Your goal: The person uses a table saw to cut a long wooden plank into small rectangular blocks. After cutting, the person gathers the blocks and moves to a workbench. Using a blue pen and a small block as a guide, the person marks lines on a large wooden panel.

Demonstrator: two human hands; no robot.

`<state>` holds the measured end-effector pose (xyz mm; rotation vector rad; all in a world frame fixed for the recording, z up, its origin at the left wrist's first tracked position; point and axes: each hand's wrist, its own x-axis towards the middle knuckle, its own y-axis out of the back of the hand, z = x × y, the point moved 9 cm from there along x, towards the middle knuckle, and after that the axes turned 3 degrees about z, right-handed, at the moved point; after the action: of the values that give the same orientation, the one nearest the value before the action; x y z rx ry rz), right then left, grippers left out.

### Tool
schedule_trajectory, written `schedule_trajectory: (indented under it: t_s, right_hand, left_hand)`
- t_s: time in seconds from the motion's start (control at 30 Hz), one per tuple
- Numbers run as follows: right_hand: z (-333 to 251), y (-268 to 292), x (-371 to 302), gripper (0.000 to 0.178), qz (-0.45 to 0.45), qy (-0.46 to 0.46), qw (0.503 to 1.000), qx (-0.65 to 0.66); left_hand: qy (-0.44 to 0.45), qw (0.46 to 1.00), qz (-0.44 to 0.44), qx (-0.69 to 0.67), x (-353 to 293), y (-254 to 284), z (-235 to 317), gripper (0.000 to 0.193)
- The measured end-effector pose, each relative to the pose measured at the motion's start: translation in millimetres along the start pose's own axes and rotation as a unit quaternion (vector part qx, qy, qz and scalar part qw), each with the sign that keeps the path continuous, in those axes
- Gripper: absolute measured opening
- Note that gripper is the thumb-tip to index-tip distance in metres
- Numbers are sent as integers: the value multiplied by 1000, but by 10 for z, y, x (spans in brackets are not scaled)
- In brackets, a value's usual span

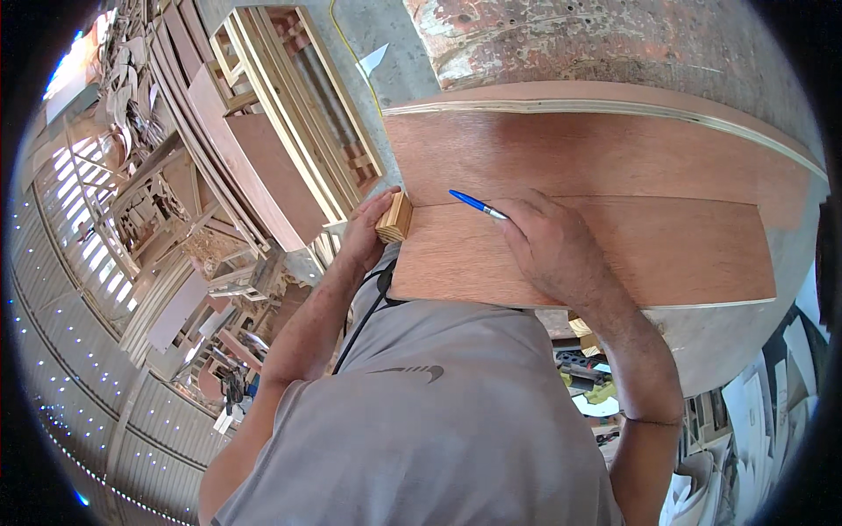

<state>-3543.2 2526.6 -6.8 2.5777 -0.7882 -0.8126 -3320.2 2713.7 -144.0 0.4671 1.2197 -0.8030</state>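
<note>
My left hand [364,230] is curled around one small laminated plywood block [395,217], with the thumb on its far side; the other fingers are mostly hidden, so I cannot tell how they press. The block is at the left edge of the near plywood panel [684,254], around the end of the seam, and it seems to touch there, but the contact itself I cannot confirm. My right hand [557,250] rests over the middle of this panel and pinches one blue-and-white pen [478,204] between thumb and finger, its blue end pointing to the left, toward the block.

For doing this well, I judge that the block should sit square to the panel edge, without rocking, and my left fingertips should remain clear of its face. The pen is better guided lightly, and the right palm can keep the panel quiet by its weight.

Now I count: two hands, one block, one pen, and two reddish panels, the near one and the far panel [570,153], which meet along one seam. Beyond the far panel's curved edge shows one stained worktop [544,39]. Past its left edge I see one yellow cable [332,12] and one white scrap [374,60] on the floor.
</note>
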Motion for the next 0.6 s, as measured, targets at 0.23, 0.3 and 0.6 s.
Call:
schedule_trajectory:
  t_s: [0.23, 0.3, 0.6]
  right_hand:
    - [37, -2, 3, 19, 3, -7, 1000, -5]
    - [43, 0, 1, 19, 2, -9, 1000, -6]
    - [40, 7, -12, 19, -1, -14, 1000, -4]
  left_hand:
    - [-12, 999, 4, 33, -47, -30, 74, 42]
    - [-13, 999, 0, 31, -42, -14, 67, 42]
    - [-1, 1000, 10, 23, -49, -23, 61, 41]
